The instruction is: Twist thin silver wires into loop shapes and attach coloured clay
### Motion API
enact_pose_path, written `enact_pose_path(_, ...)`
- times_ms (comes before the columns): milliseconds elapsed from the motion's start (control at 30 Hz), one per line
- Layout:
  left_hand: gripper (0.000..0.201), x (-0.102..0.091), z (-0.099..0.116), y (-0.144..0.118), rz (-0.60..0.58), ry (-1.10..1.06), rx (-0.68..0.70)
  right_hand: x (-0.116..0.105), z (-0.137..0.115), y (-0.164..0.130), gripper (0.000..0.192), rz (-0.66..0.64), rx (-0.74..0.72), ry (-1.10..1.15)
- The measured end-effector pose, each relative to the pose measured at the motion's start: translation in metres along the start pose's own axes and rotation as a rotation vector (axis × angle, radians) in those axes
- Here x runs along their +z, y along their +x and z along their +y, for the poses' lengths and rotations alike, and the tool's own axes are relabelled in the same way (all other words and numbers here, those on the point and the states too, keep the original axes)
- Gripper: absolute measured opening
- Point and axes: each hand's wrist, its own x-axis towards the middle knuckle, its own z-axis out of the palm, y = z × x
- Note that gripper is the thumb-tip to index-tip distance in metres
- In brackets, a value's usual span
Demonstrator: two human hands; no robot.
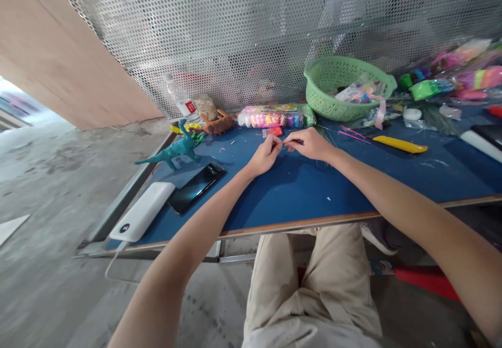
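Over the middle of the blue table [298, 191], my left hand [267, 154] and my right hand [308, 144] meet at their fingertips. Both are closed in a pinch. Whatever lies between the fingers is too small to make out; a dark bit shows at the right fingertips. Just behind the hands is a small red piece [275, 131] in clear wrapping. Beyond it lies a clear pack of coloured modelling clay [274, 119]. Thin clear strands hang near my right hand.
A teal toy dinosaur [178, 146], black phone [196, 187] and white power bank [143, 212] are at left. Behind stand a bottle [178, 97] and green basket [345, 108]. A yellow utility knife [400, 144] and pink sticks [354, 135] lie right, near bagged clay [431, 89].
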Motion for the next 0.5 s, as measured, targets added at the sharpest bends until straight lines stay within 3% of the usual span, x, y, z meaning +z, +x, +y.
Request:
enact_pose_path(167, 0.015, -0.0031, 0.0058, -0.0005, -0.047, 0.113, 0.020, -0.0007, -0.0014, -0.0004, 0.029, 0.030, 0.040, 0.034)
enact_pose_path(500, 0.017, -0.0049, 0.0030, -0.0021, -0.117, 0.203, 0.066, 0.0014, 0.0032, -0.0008, 0.025, -0.027, 0.090, 0.059)
